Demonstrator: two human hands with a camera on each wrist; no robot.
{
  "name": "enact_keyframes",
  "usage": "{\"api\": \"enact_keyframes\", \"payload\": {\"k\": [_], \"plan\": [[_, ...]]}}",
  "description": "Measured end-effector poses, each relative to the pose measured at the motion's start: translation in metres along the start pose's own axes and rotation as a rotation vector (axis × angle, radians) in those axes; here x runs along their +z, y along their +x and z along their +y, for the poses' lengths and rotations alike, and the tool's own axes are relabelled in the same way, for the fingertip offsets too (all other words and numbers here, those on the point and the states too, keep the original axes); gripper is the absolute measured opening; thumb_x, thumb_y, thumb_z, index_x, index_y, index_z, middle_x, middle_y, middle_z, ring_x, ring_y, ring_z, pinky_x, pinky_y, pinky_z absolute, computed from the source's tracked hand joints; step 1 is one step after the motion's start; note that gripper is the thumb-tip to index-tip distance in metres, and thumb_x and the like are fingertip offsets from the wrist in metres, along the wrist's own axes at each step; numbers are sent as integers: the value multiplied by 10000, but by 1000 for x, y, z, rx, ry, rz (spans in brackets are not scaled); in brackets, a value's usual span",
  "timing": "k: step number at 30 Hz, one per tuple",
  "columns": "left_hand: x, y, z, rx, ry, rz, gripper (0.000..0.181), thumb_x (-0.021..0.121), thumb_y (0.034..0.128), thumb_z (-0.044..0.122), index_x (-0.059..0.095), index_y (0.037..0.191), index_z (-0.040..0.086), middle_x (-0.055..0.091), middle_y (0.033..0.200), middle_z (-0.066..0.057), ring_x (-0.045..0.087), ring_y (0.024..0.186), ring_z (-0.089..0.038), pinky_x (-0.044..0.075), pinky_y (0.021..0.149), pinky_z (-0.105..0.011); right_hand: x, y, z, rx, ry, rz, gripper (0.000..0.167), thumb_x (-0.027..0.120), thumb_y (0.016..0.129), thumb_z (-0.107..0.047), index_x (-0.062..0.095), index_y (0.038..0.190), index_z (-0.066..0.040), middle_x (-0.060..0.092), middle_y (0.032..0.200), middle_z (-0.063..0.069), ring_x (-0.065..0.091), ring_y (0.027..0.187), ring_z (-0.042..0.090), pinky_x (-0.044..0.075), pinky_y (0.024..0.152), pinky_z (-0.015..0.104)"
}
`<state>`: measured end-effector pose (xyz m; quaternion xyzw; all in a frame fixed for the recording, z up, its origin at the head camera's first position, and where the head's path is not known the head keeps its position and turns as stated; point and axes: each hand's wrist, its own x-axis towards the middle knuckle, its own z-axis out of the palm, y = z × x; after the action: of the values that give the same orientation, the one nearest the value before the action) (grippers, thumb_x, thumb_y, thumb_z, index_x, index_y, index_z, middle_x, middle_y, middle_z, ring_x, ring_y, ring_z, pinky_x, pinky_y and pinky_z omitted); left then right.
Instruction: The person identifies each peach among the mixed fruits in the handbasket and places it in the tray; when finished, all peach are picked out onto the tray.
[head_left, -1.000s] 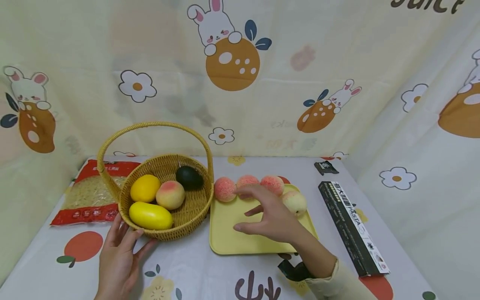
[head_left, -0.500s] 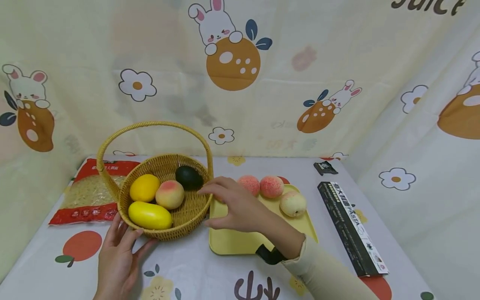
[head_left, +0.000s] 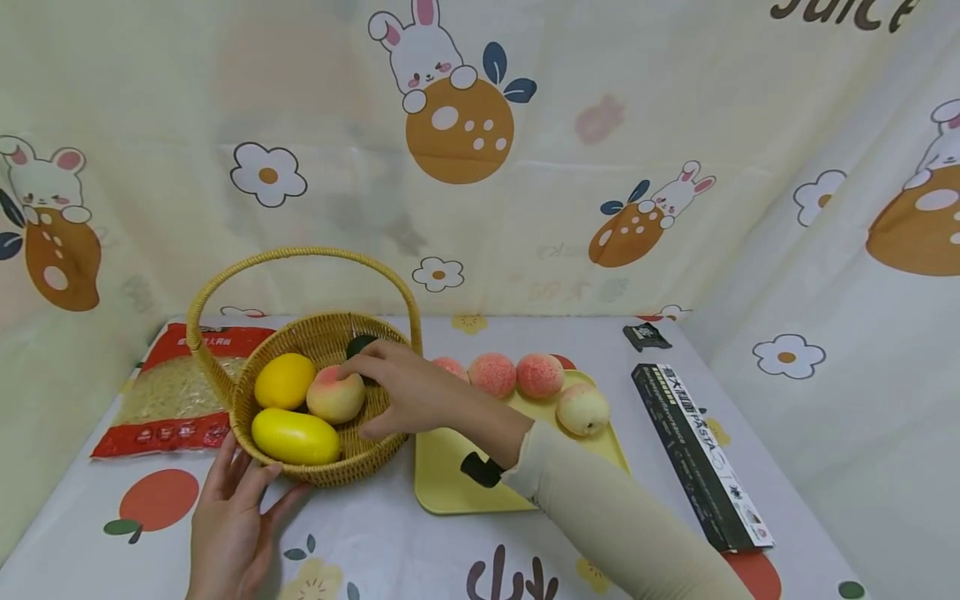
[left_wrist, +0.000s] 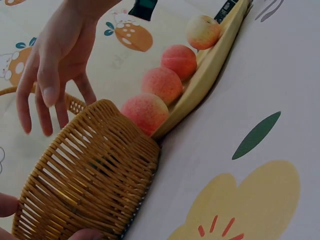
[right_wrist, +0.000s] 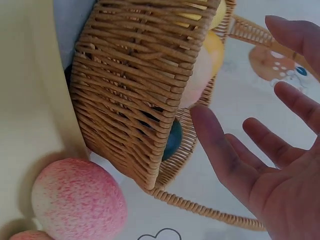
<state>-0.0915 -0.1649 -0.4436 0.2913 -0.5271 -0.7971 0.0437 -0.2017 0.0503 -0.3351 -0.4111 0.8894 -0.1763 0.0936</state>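
My right hand [head_left: 416, 392] reaches over the wicker basket [head_left: 322, 475], its fingers spread around nothing. Its fingertips are close to a peach [head_left: 334, 398] in the basket; the right wrist view shows no grip on it. Beside that peach lie a yellow lemon-like fruit [head_left: 286, 381], a long yellow fruit [head_left: 295, 437] and a dark green avocado-like fruit [head_left: 360, 345], partly hidden by my hand. My left hand [head_left: 232, 521] rests its extended fingers against the basket's near left side. On the yellow tray [head_left: 450, 483] sit pink peaches [head_left: 492, 375] and a pale one [head_left: 583, 409].
A red-edged bag of pasta [head_left: 172, 387] lies behind the basket at left. To the right of the tray are a long black pasta box [head_left: 697, 454] and a small black packet [head_left: 647, 336]. The arched basket handle [head_left: 307, 252] rises above the fruit.
My right hand has travelled left, from above the tray's peaches to over the basket, with nothing in it. My left hand has stayed at the basket.
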Motion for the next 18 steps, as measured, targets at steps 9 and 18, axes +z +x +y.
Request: {"api": "enact_keyframes", "payload": {"k": [9, 18], "plan": [[0, 0, 2, -14, 0, -22, 812, 536, 1074, 76, 195, 1626, 564, 124, 1789, 45, 316, 1551, -259, 584, 996, -496, 5, 40, -5, 82, -79, -100, 713, 870, 868, -332, 558, 1507, -279, 514, 1519, 67, 512, 1317, 236, 530, 1032, 342], [-1, 1, 2, -25, -11, -9, 832, 540, 1066, 59, 186, 1627, 562, 111, 1791, 61, 300, 1570, -272, 575, 1003, -507, 15, 65, -2, 141, -115, -188, 688, 871, 853, -296, 563, 1469, -317, 514, 1448, 43, 499, 1207, 231, 504, 921, 322]]}}
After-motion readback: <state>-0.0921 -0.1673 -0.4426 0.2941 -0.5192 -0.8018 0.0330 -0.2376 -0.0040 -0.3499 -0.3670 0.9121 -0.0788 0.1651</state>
